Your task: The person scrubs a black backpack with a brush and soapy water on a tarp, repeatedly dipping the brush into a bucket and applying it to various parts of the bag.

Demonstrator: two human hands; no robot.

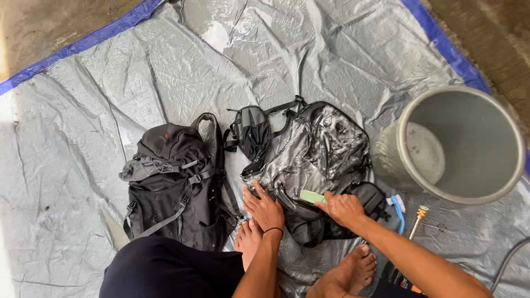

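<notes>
The soapy grey-black backpack (320, 154) lies flat on the tarp, w/ white foam over its upper face. Its lower part is directly under the fingers of both hands. The right hand (343, 208) is closed around a small green brush (312, 196); the brush sticks out past the fingertips toward the left hand and rests on the fabric. The left hand (265, 207) has fingers spread wide and flat, pressing the bag just beside the brush, approx. at the seam of a lower pocket.

Judging from this, the step in hand is scrubbing of the lower pocket area, w/ one hand holding the cloth still. A next stroke would need the flat hand to keep the fabric tight, and the brush to stay on the wet foam.

Further left of the spread fingers lies a second black backpack (171, 185), which looks dry. Beyond the fingertips, a small dark pouch (251, 132). To the right of the brush hand: a blue-white brush (398, 208), a brass hose nozzle (420, 214), a grey bucket (513, 165) w/ foamy water. All is on the silver tarp (83, 110).
</notes>
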